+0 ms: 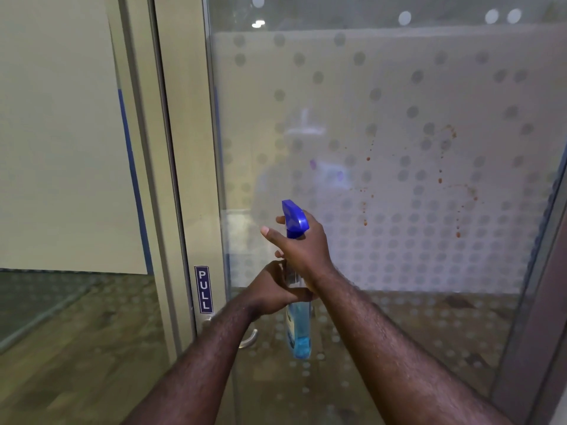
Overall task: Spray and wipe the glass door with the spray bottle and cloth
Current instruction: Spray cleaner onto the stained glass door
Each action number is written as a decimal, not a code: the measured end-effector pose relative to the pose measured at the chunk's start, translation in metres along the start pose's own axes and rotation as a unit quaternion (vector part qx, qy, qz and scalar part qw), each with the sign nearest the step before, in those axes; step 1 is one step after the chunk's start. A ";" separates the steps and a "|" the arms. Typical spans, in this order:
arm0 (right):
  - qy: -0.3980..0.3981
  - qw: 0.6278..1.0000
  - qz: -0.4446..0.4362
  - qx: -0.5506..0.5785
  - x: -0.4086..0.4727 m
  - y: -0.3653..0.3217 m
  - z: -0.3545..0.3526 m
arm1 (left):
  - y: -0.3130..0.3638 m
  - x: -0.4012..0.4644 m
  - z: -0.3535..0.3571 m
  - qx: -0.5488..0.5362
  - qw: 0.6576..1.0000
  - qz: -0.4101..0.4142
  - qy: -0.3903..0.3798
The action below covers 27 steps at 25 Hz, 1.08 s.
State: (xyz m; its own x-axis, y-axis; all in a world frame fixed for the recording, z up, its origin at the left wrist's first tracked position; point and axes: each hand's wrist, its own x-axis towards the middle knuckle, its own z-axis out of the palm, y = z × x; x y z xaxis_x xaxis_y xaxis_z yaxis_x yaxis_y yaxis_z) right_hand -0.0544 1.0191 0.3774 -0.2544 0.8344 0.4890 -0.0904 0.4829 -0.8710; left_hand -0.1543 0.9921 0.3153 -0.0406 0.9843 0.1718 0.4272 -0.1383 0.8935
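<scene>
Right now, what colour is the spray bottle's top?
Blue, on the spray bottle, clearest in the head view.

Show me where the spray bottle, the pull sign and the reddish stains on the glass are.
spray bottle [299, 326]: head view, on its clear body with blue liquid.
pull sign [203, 289]: head view, on the sign's middle letters.
reddish stains [440, 180]: head view, on one drip spot.

Both hands [288, 271] raised, seemingly clenched
</scene>
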 end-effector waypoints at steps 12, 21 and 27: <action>-0.186 0.982 -0.021 0.023 -0.089 0.064 0.037 | -0.080 -0.115 0.019 -0.029 0.988 -0.049 0.141; -0.375 0.917 -0.005 0.133 -0.207 0.056 0.083 | -0.080 -0.273 0.049 0.043 0.923 -0.191 0.332; -0.504 0.842 0.021 0.190 -0.314 0.024 0.128 | -0.084 -0.405 0.065 0.065 0.852 -0.259 0.450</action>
State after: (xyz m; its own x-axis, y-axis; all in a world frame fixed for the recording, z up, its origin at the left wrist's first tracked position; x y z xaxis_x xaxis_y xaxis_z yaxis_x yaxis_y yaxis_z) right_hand -0.0999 0.7345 0.1963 -0.9355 0.1071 0.3366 -0.3149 0.1787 -0.9321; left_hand -0.1151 0.6127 0.1433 -0.9053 0.4192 0.0686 0.2353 0.3607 0.9025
